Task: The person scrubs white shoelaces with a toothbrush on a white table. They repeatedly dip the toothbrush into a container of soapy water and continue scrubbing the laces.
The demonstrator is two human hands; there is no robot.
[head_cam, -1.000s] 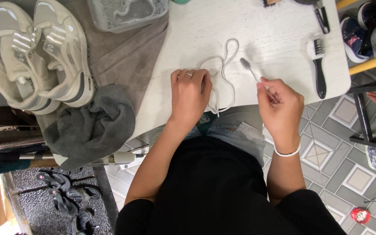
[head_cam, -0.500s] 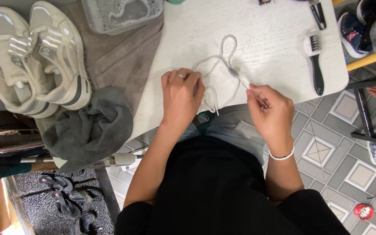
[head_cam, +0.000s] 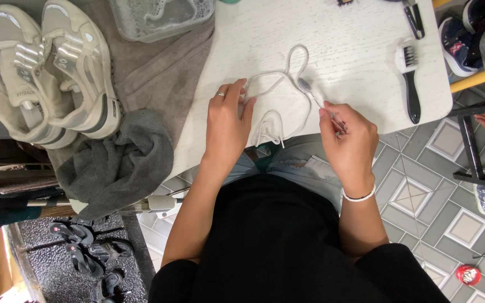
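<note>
Near edge first: my left hand lies palm-down on the white table, fingers pressed together and flat on the white shoelace, pinning its near loops against the tabletop. The lace's bunched end pokes out just right of that hand at the table edge

My right hand sits beside it, slightly nearer to me, thumb and forefinger pinched on the thin handle of a small toothbrush-like brush. The brush's long axis runs up and left from the pinch, its head touching the lace where the strand curves back toward the left hand. So the lace lies between the two hands, looping away from me; the left hand is on it, the right reaches it only through the brush

Farther out: a black-handled scrub brush lies to the right, handle pointing toward me, well apart from my right hand. To the left, a grey cloth hangs over the table corner, a brown towel beyond it, and a pair of pale sneakers without laces on that towel. At the far edge, a clear plastic tub of cloudy water
</note>
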